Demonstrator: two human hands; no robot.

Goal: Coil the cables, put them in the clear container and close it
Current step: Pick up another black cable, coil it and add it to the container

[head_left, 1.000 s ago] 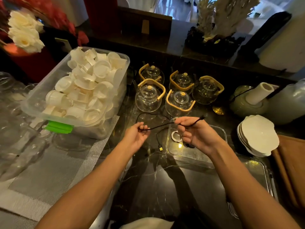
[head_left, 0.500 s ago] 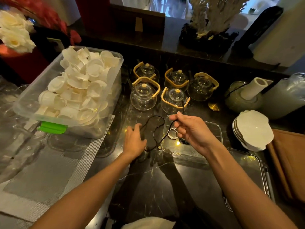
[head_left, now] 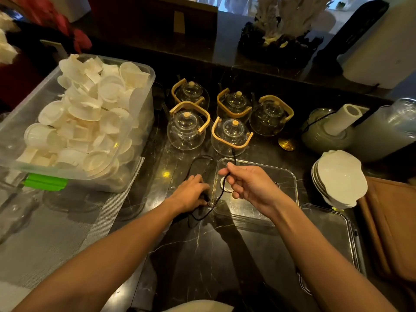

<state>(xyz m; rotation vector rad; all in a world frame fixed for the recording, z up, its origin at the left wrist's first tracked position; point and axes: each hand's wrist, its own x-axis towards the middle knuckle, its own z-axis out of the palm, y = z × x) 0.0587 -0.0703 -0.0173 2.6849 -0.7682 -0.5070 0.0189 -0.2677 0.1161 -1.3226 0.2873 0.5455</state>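
Pinching black cable (head_left: pixel 221 192) in right hand (head_left: pixel 249 185), grip closed, over clear container (head_left: pixel 290 176) | left hand (head_left: pixel 191 193) at 9 o'clock presses its other end on tabletop (head_left: pixel 202 255), grip unclear | risk: loop springs open; plug end near 12 o'clock could strike glass teapot (head_left: pixel 230 137).

Looks like a café/restaurant service counter: dark marble countertop (head_left: pixel 202 255) w/ five glass teapots (head_left: pixel 186 129); left of them a bin of white cups (head_left: pixel 85 122), right stacked white bowls (head_left: pixel 340 176).
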